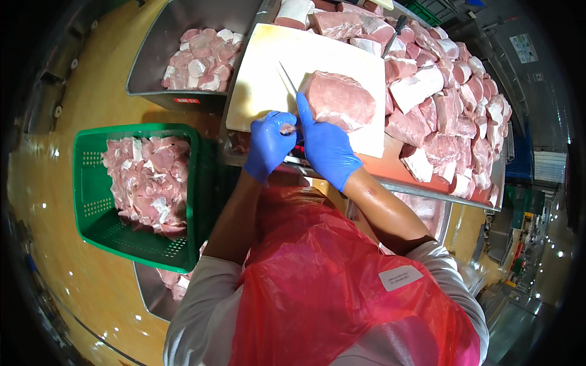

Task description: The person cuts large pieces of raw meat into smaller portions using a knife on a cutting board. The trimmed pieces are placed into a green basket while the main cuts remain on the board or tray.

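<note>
My right hand (329, 149), in a blue glove, grips a knife. Its thin blade (288, 78) points away to the upper left over the white cutting board (268, 55), with my index finger stretched along it. Beside it my left hand (268, 145), also gloved in blue, is closed at the board's near edge. A small scrap of meat (287, 129) shows at its fingertips. A thick slab of pale pink meat (339, 99) lies on the board just beyond my right hand, touching or nearly touching it.
Many meat chunks (448, 100) are heaped on the table at right, with a dark-handled tool (395, 35) among them. At left stand a green basket (191, 201) of meat pieces and a grey metal bin (146, 67) holding more cuts. Another meat bin (149, 291) sits beneath the basket.
</note>
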